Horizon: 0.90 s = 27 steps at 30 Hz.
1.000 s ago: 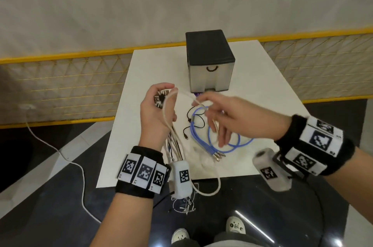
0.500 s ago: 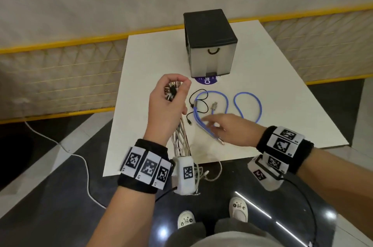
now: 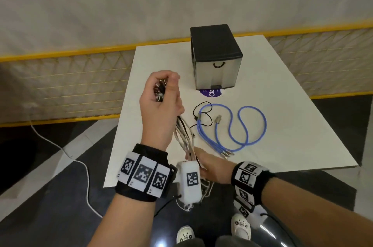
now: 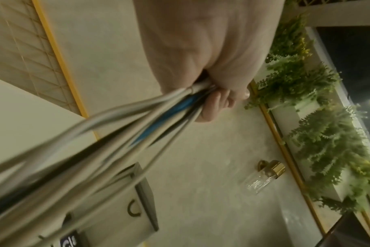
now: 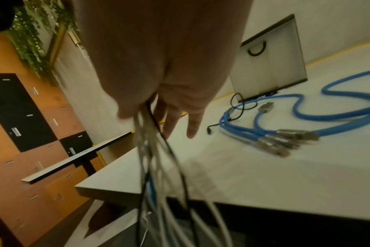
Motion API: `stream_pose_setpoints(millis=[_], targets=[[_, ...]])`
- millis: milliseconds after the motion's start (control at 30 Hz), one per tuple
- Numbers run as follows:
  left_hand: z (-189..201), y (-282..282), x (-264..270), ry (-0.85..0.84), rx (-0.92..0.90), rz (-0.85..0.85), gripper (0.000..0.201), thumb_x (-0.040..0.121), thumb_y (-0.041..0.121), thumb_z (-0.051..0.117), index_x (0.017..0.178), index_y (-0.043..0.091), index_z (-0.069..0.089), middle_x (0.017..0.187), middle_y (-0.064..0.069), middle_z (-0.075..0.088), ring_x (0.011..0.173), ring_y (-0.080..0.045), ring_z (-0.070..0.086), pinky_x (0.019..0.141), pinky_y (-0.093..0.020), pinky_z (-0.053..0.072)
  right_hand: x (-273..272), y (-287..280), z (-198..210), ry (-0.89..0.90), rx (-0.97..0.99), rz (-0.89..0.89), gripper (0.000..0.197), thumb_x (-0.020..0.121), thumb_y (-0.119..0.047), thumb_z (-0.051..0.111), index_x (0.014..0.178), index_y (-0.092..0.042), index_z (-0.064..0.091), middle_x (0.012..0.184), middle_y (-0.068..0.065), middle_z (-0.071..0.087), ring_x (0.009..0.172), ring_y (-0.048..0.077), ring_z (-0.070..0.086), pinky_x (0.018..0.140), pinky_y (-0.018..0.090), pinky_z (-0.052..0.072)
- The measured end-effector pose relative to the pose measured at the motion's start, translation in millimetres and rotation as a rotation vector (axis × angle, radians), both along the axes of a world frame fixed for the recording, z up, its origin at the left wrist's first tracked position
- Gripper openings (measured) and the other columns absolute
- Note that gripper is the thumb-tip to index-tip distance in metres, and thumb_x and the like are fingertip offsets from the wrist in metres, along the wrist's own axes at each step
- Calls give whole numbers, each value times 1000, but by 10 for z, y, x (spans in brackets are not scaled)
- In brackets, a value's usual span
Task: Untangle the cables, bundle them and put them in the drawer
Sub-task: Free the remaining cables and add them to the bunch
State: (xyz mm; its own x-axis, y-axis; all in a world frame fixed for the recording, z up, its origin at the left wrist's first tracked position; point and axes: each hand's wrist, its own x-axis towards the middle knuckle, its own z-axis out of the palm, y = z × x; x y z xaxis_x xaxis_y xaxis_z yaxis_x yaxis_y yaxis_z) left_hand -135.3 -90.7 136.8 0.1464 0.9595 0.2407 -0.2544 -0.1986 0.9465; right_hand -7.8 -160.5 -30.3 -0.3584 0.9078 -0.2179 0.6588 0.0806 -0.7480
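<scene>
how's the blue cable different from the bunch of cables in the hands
The blue cable lies loose in open loops on the table, touched by neither hand; the cable bunch hangs in the air, gripped by the left hand at the plug ends and held lower down by the right hand. The blue cable is one thick cable; the bunch is mostly thinner white strands. Both show metal plugs.

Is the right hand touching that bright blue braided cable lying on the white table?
Apart. The right wrist view shows bare table between the right hand and blue cable.
</scene>
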Motion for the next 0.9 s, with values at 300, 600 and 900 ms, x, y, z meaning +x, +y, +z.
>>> stream_pose_setpoints(millis=[300,600,900], targets=[[-265,169,90,76,-50,103,13,99,16,58,87,16,54,66,-2,42,52,-15,37,49,-29,37,429,600,47,-260,76,-152,32,93,-2,42,116,-12,61,119,9,52,106,24,56,89,23,40],[-298,280,139,202,-4,96,12,97,16,61,86,16,55,70,-4,45,52,-15,42,53,-33,40,59,1116,-301,-556,18,4,41,87,4,53,128,-4,51,128,15,42,115,32,50,97,36,45],[-288,240,44,116,-53,125,12,96,12,63,87,13,55,66,-5,38,53,-19,30,49,-36,24,244,745,-12,-118,200,-355,19,88,-5,56,105,-13,59,91,5,64,81,20,60,75,30,48]])
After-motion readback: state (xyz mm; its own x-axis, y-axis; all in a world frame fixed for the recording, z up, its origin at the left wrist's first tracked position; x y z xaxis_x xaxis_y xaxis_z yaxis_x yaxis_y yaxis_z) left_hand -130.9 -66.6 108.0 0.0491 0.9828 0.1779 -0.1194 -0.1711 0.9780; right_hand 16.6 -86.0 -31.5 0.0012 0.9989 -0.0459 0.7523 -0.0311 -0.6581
